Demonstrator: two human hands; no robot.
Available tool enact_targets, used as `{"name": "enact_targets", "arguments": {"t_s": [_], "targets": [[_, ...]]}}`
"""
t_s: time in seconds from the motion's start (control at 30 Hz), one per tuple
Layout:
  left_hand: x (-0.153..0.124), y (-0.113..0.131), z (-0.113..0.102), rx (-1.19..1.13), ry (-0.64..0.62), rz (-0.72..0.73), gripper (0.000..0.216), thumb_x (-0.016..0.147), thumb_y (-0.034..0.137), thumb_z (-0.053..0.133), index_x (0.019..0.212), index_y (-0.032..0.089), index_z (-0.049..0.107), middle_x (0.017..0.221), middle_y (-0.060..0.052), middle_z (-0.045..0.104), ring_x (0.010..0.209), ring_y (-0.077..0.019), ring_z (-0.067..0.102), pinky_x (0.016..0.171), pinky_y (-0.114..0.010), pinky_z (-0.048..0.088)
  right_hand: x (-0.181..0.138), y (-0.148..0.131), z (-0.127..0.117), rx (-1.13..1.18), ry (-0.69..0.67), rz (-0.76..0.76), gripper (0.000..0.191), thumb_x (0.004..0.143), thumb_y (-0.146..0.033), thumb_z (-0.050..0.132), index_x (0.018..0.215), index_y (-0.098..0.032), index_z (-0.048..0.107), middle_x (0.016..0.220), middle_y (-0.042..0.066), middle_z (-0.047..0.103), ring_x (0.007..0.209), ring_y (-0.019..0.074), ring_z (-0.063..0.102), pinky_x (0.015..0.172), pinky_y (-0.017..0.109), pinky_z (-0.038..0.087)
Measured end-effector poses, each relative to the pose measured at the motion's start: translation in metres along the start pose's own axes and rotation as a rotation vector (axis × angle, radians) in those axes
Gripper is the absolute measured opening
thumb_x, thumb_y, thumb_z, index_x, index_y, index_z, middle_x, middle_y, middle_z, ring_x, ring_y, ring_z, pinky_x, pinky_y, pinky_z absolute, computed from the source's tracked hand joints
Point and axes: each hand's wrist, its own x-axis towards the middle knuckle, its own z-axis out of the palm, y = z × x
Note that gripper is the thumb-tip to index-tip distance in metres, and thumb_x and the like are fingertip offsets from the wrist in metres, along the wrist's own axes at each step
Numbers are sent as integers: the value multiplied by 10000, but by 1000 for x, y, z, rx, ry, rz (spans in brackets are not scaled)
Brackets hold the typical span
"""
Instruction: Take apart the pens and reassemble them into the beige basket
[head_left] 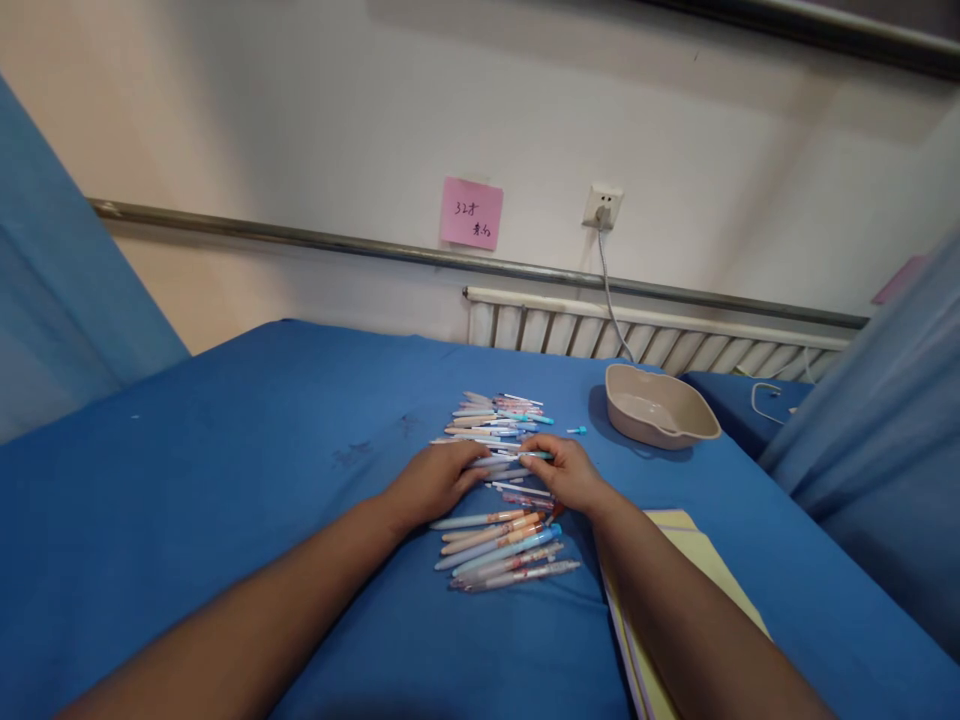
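Observation:
A heap of pastel pens (499,425) lies in the middle of the blue-covered table (225,470). A second group of pens (506,550) lies nearer to me, side by side. My left hand (435,480) rests on the cloth with its fingers curled onto the pens between the two groups. My right hand (566,470) pinches one pen with a teal tip (534,455) between thumb and fingers. A small teal cap (576,431) lies loose to the right of the heap.
A beige shallow bowl (660,405) stands at the back right of the table. A yellow notepad (697,560) lies under my right forearm. Blue curtains hang at both sides. Behind are a radiator (645,335), a wall socket with cable and a pink note.

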Motion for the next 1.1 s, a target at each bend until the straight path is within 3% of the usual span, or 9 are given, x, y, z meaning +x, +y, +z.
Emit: {"name": "enact_targets", "arguments": {"t_s": [0.23,0.37,0.6,0.73,0.9,1.1], "targets": [[0,-6,-8,127,-11,12,200,883,293,428,945,199,594,950,-62,640,893,-198,577,786,-296,420,2,11,-26,-173,38,75,181,804,-329,537,878,-218,659,866,17,686,806,180,609,734,288,440],[0,0,-8,145,-17,44,202,886,281,413,951,193,583,937,-66,636,882,-202,573,779,-300,417,1,8,-20,-114,26,65,196,808,-351,534,901,-225,652,881,9,690,803,174,613,736,281,447],[1,-5,-12,114,88,-113,216,887,305,387,959,180,548,892,-73,633,791,-206,577,687,-295,420,-1,11,-8,-92,-80,44,165,799,-311,549,871,-209,659,877,18,688,790,170,612,741,274,454],[2,-3,-5,33,99,-20,223,896,313,392,959,184,563,944,-63,624,880,-193,558,775,-289,416,-2,5,-3,-115,-99,7,156,804,-312,545,842,-207,654,817,8,682,771,160,600,736,259,440],[3,3,7,30,5,97,194,882,321,450,932,194,589,905,-51,630,873,-189,550,787,-291,407,-3,-5,3,-97,-128,-16,164,819,-310,528,875,-212,646,820,1,671,746,148,593,703,244,439],[2,2,2,105,-41,123,194,886,319,447,891,197,597,882,-51,626,847,-192,552,803,-309,401,-1,8,-18,-183,-104,17,122,772,-245,585,867,-205,650,927,31,673,864,177,594,804,302,427]]}}
